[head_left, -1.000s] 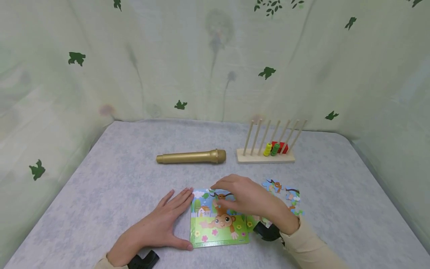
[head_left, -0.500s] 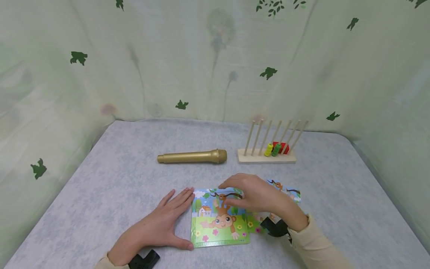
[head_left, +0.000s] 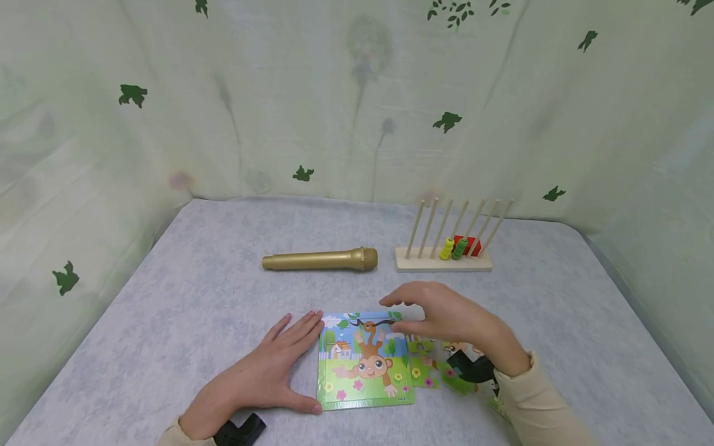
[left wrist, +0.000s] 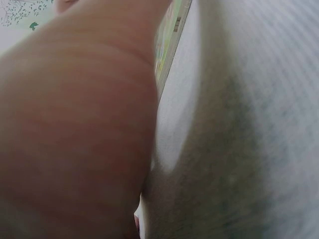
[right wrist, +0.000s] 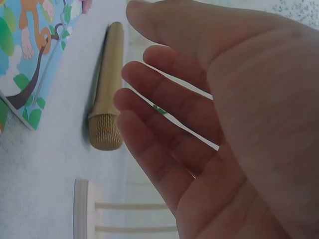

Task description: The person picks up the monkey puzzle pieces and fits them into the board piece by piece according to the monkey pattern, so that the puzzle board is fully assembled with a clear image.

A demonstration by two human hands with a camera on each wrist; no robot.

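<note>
A square puzzle board (head_left: 365,387) with a hanging monkey picture lies flat on the table in the head view. My left hand (head_left: 270,375) rests at its left side, fingers straight, fingertips at the upper left corner and thumb near the lower left. Over the board's upper right corner hovers my right hand (head_left: 454,313), fingers loosely bent. In the right wrist view this hand (right wrist: 199,124) has nothing between thumb and fingers. Loose puzzle pieces (head_left: 422,373) lie right of the board, partly hidden beneath the right hand and forearm.
A gold toy microphone (head_left: 312,261) lies behind the board. To its right stands a wooden peg rack (head_left: 443,265) with upright sticks, yellow beads (head_left: 447,248), green beads (head_left: 460,249) and a red block (head_left: 474,246). A pale printed curtain (head_left: 357,111) surrounds the table.
My right hand has moved right and slightly up from the board, uncovering more of the monkey picture and covering the upper loose pieces. My left hand has stayed in place.
</note>
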